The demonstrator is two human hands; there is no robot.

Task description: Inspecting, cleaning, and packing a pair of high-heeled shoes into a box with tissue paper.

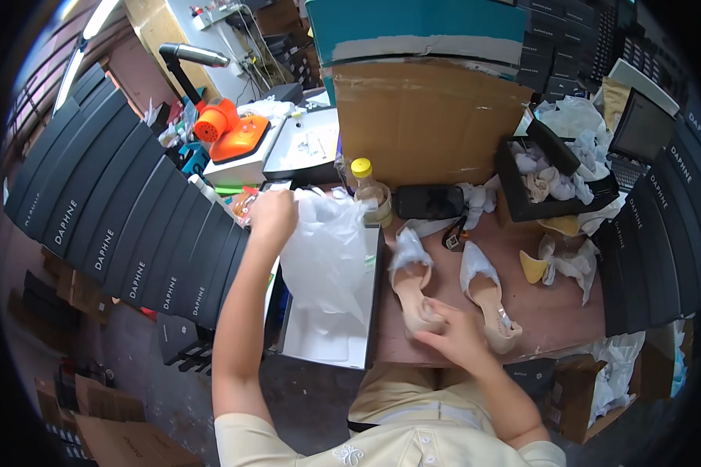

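Note:
My left hand (273, 215) is closed in a fist on the edge of a sheet of white translucent tissue paper (327, 257). The sheet hangs over an open shoe box (331, 348) with a white inside and dark sides. My right hand (459, 336) grips the heel of a pale beige pointed shoe (410, 289), thumb and fingers around its back part. White wrapping covers the toe of that shoe. A matching shoe (491, 303) lies just right of it on the table, its toe wrapped too.
Behind stand a yellow-capped bottle (364, 183), a black phone (430, 202) and a tall cardboard carton (428, 124). A black box (553, 191) of crumpled paper sits back right. Stacked dark shoe boxes flank the table (553, 319) left (125, 210) and right (654, 226). An orange device (237, 136) is back left.

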